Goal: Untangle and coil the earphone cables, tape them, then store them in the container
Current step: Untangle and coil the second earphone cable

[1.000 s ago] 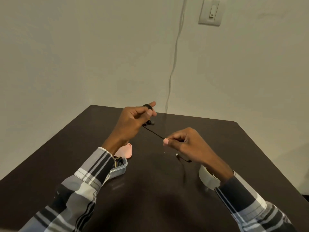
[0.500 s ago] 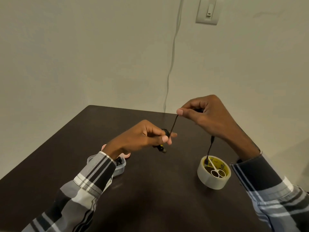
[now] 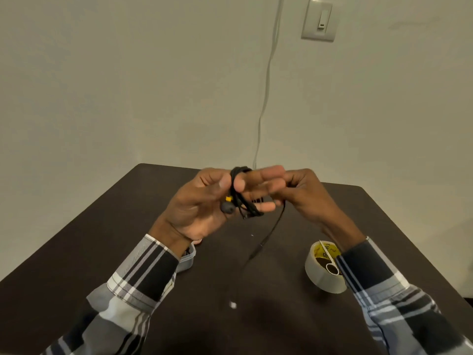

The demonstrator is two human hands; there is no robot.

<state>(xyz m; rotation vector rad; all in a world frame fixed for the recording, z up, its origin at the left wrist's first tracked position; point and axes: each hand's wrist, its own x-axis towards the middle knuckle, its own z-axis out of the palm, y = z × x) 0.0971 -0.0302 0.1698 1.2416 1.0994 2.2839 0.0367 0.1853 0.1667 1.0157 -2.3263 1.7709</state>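
Note:
My left hand [image 3: 204,201] is raised above the table, palm toward me, with the black earphone cable [image 3: 239,190] wound in several loops round its extended fingers. An earbud [image 3: 227,206] with a yellow collar hangs from the loops by my thumb. My right hand [image 3: 305,196] sits just right of those fingers and pinches the free end of the cable, which droops down toward the table [image 3: 266,239]. A clear plastic container [image 3: 188,260] stands under my left wrist, mostly hidden. A roll of clear tape [image 3: 322,272] stands on the table below my right forearm.
The dark brown table [image 3: 102,252] has its far edge close to a pale wall. A white wire [image 3: 266,93] runs down the wall below a switch plate [image 3: 318,20]. A small white scrap [image 3: 233,304] lies on the table near me.
My left hand has turned palm up and lifted, the cable now looped round its fingers. My right hand came down from its raised position and moved in beside the left fingers.

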